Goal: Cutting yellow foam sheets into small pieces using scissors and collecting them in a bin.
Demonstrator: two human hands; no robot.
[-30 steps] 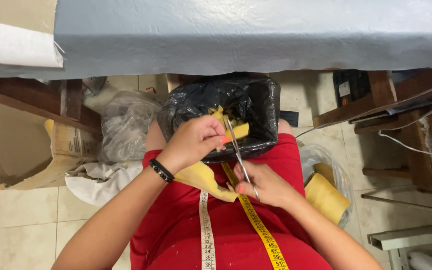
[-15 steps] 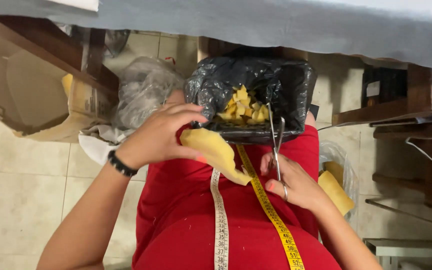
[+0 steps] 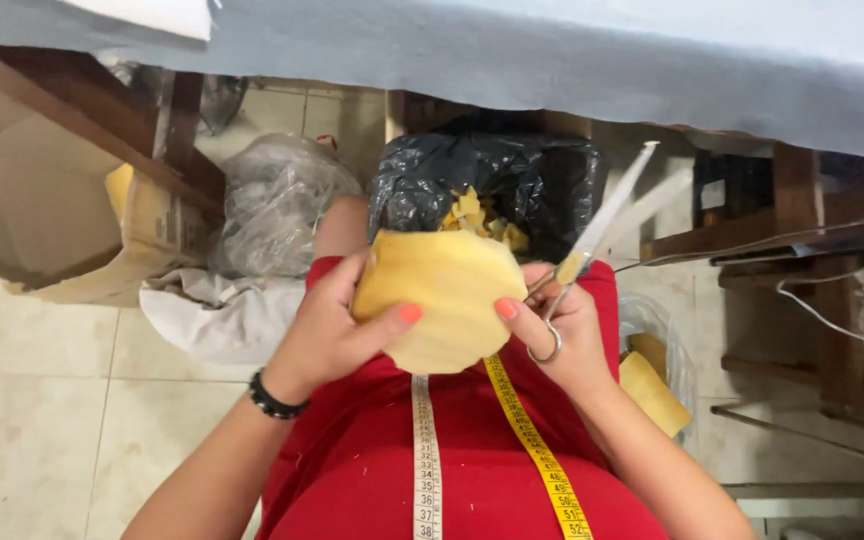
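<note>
Both hands' fingers [image 3: 404,314] clamped on yellow foam piece [image 3: 442,300], right hand [image 3: 557,330] also gripping open scissors [image 3: 592,235].

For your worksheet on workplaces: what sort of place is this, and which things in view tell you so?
Probably a sewing or upholstery workshop: a tape measure hangs at the chest, the right hand holds scissors, and a bin holds yellow offcuts.

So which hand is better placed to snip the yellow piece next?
Probably the right hand: the scissors are in it, blades open beside the yellow foam piece. The left hand only holds that piece up.
</note>
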